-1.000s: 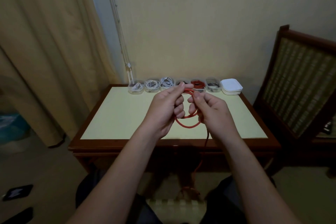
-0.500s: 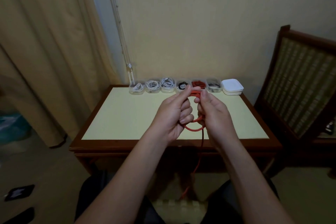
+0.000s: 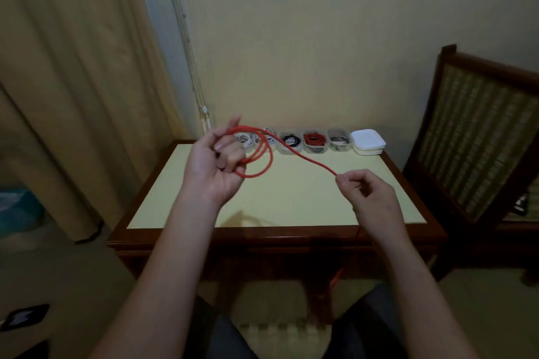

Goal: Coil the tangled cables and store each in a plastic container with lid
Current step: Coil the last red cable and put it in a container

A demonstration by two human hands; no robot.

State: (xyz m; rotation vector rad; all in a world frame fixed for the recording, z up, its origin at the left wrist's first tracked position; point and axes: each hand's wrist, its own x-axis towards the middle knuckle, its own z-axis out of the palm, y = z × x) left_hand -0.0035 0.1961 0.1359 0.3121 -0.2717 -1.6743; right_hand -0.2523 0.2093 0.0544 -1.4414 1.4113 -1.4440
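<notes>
My left hand (image 3: 217, 165) holds a few loops of a red cable (image 3: 264, 159) above the left part of the yellow table top (image 3: 291, 198). From the loops a straight run of the cable stretches right to my right hand (image 3: 369, 195), which pinches it. Below that hand the cable hangs over the table's front edge toward the floor. A row of clear plastic containers (image 3: 313, 141) with coiled white, black and red cables stands along the table's far edge. A stack of white lids (image 3: 368, 141) lies at the row's right end.
A wooden chair with a woven back (image 3: 481, 137) stands to the right of the table. A beige curtain (image 3: 73, 81) hangs at the left. The wall is right behind the containers. Dark flat objects (image 3: 24, 318) lie on the floor at the lower left.
My hands were together over the table's middle, both on the coil. They have moved apart: the left went up and left with the loops, the right drew a length of cable out to the right.
</notes>
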